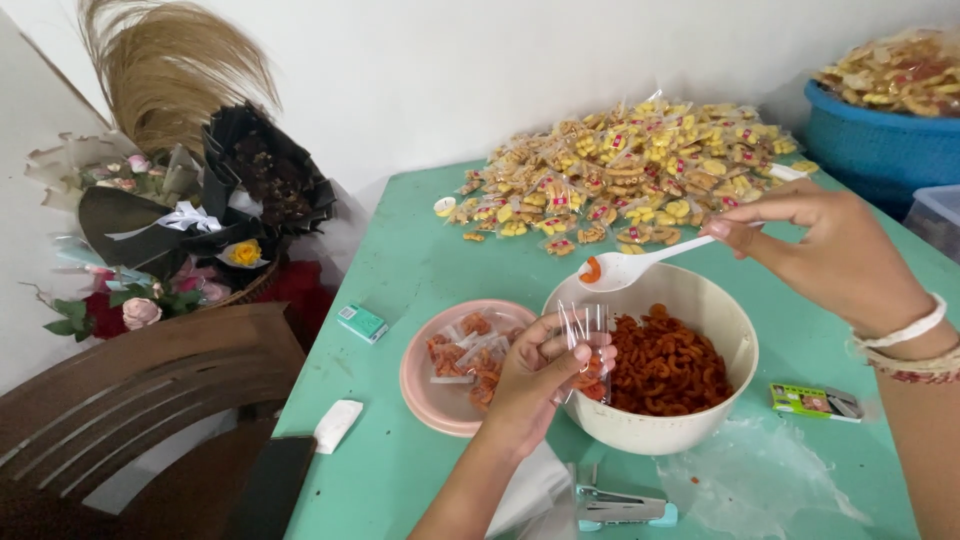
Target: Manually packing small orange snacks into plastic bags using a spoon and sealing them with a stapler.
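My left hand (535, 375) pinches a small clear plastic bag (590, 345) with a few orange snacks inside, held at the near rim of a cream bowl (730, 335). The bowl holds a heap of orange-red curled snacks (665, 365). Above the bowl's far rim my right hand (825, 245) holds a white plastic spoon (625, 268) carrying one orange snack. A pink plate (420, 385) to the left of the bowl carries several filled little bags.
A big pile of yellow packed snack bags (640, 170) lies at the far side of the green table (400, 270). A blue basin (880, 140), a stapler (620, 505), two small boxes, a wooden chair (140, 400) and flower bouquets surround it.
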